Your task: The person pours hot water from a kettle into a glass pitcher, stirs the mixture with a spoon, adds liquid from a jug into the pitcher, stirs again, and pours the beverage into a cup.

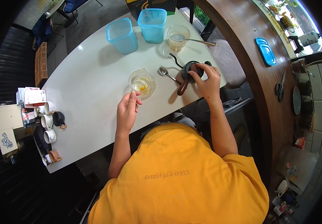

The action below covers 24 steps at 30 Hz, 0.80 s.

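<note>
A small clear glass cup (141,83), with a little yellowish liquid in it, rests on a clear saucer (152,89) on the white table. My left hand (127,110) is closed, thumb and fingers pinching the cup's near edge, where its handle seems to be. To the right stands a small dark gooseneck kettle (185,71) with a brown handle (182,88). My right hand (207,78) is over the kettle's top, thumb and fingertips closed around its lid area; the grip is partly hidden. A metal spoon (163,71) lies between cup and kettle.
Two blue plastic containers (122,36) (152,26) stand at the back. Beside them, a clear cup (177,40) holds pale liquid and a spoon (202,42). Several mugs (48,121) line the left edge. Scissors (280,87) and a blue lid (266,51) lie on the wooden counter.
</note>
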Motion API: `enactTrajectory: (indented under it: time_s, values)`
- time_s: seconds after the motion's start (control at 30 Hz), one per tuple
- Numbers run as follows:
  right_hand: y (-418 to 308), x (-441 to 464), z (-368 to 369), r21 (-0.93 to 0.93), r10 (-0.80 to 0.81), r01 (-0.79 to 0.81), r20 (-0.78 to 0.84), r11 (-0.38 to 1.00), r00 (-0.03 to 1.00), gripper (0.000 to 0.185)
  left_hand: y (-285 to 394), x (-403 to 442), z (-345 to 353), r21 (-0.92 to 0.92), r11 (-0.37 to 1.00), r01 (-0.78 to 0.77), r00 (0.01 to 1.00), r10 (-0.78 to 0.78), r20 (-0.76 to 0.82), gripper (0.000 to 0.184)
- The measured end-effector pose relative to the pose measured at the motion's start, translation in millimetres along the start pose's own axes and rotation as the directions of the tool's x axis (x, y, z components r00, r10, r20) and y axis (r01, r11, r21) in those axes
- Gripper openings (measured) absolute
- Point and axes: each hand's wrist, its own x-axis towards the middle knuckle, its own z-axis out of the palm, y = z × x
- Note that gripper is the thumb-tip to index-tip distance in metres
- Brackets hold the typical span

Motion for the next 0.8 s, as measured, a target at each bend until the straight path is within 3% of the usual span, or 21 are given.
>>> enactTrajectory:
  time_s: [0.13, 0.23, 0.3, 0.33, 0.37, 0.4, 0.47, 0.5, 0.53, 0.57, 0.6, 0.67, 0.7, 0.8]
  values:
    - [-4, 0, 0, -0.026, -0.025, 0.025, -0.023, 0.999, 0.999, 0.03, -1, 3, -11, -0.008, 1.0, 0.007, 0.999, -0.007, -0.033, 0.04]
    - [-13, -7, -3, -0.095, -0.063, 0.05, -0.146, 0.994, 0.987, 0.029, -11, 8, -22, -0.022, 1.0, 0.021, 0.998, -0.022, -0.057, 0.037]
    - [-17, -17, -4, 0.002, 0.125, -0.13, -0.289, 0.991, 0.949, 0.027, -19, 11, -27, 0.095, 0.995, 0.029, 0.99, -0.015, -0.14, 0.036]
    - [-14, -26, -2, 0.001, 0.127, -0.133, -0.286, 0.991, 0.95, 0.027, -20, 11, -27, 0.095, 0.995, 0.033, 0.99, -0.02, -0.14, 0.036]
    - [-7, -37, 2, 0.15, 0.344, -0.313, -0.272, 0.938, 0.899, 0.023, -19, 11, -26, 0.163, 0.986, 0.04, 0.987, -0.013, -0.161, 0.036]
    - [-6, -46, 5, 0.292, 0.542, -0.475, -0.226, 0.83, 0.809, 0.019, -19, 11, -26, 0.232, 0.972, 0.047, 0.984, -0.004, -0.181, 0.037]
    - [-6, -62, 6, 0.33, 0.58, -0.514, -0.143, 0.792, 0.802, 0.027, -27, 13, -28, 0.251, 0.966, 0.067, 0.987, -0.028, -0.157, 0.038]
    - [-14, -65, 3, 0.302, 0.644, -0.647, 0.123, 0.7, 0.755, 0.032, -30, 14, -29, 0.27, 0.959, 0.084, 0.99, -0.049, -0.133, 0.039]
    - [-20, -67, 4, 0.232, 0.667, -0.762, 0.377, 0.604, 0.643, 0.037, -31, 15, -30, 0.272, 0.959, 0.085, 0.99, -0.051, -0.13, 0.039]
    - [-22, -73, 13, 0.352, 0.652, -0.807, 0.474, 0.475, 0.591, 0.043, -31, 15, -29, 0.239, 0.965, 0.108, 0.993, -0.094, -0.07, 0.039]
    - [-30, -72, 16, 0.352, 0.657, -0.809, 0.472, 0.471, 0.588, 0.043, -32, 15, -29, 0.208, 0.969, 0.134, 0.991, -0.136, -0.007, 0.038]
    - [-46, -63, 17, 0.441, 0.65, -0.875, 0.609, 0.199, 0.455, 0.041, -35, 17, -29, 0.214, 0.968, 0.131, 0.988, -0.146, 0.056, 0.037]
    - [-50, -59, 20, 0.485, 0.637, -0.865, 0.629, 0.126, 0.445, 0.039, -36, 17, -28, 0.217, 0.968, 0.125, 0.982, -0.152, 0.114, 0.036]
    - [-56, -54, 31, 0.514, 0.682, -0.857, 0.617, 0.028, 0.392, 0.037, -32, 17, -23, 0.192, 0.969, 0.154, 0.96, -0.192, 0.201, 0.034]
